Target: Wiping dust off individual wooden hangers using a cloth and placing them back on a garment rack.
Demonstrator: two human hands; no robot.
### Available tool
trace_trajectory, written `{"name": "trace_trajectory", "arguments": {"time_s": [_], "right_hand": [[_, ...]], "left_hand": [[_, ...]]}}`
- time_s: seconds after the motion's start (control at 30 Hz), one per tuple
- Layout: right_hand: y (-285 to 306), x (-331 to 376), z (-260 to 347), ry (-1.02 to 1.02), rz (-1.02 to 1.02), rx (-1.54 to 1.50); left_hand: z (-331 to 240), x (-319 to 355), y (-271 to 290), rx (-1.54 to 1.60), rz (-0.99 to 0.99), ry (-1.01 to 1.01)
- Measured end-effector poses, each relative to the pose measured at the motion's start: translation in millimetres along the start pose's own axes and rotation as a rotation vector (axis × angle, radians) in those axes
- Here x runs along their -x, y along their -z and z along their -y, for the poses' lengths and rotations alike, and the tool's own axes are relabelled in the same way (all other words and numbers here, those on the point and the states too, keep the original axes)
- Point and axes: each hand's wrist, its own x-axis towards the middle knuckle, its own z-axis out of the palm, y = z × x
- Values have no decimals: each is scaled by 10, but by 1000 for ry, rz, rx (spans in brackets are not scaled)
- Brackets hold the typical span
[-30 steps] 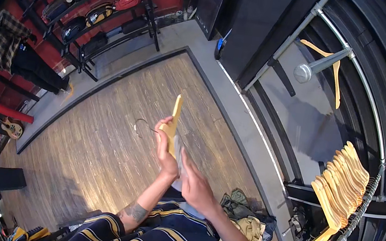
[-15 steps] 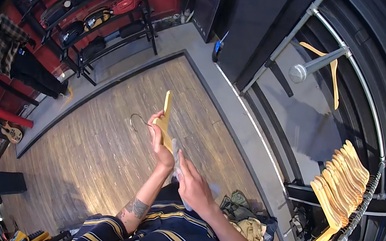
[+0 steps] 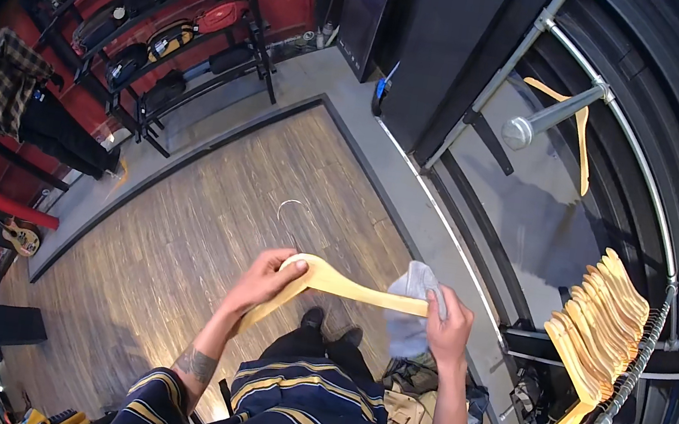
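Note:
A pale wooden clothes hanger (image 3: 354,290) is held in front of my body, its thin metal hook pointing away from me. My left hand (image 3: 268,276) grips it near the middle, thumb on top, with one arm of the hanger slanting down below that hand. At the other arm's end, my right hand (image 3: 449,323) is closed around a light grey cloth (image 3: 404,330). The cloth wraps the hanger's tip and hangs down beneath it.
Many wooden hangers (image 3: 596,335) hang on a metal rail (image 3: 670,258) at right; a single hanger (image 3: 582,142) hangs farther up. Folded clothes (image 3: 410,417) lie on the floor right of my feet. Shelves with bags (image 3: 172,41) stand far left, near a guitar (image 3: 21,238).
The hanger has turned from upright and edge-on to nearly level, its broad side showing. My right hand has moved right with the cloth, out to the hanger's end.

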Motion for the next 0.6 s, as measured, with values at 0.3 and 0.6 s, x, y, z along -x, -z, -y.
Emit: {"name": "trace_trajectory", "arguments": {"time_s": [0.3,0.6], "right_hand": [[-849,174,510,376,140,46],[-589,-197,-39,341,9,270]], "left_hand": [[154,-229,-484,382,76,-94],[-60,-200,-459,588,53,-79]]}}
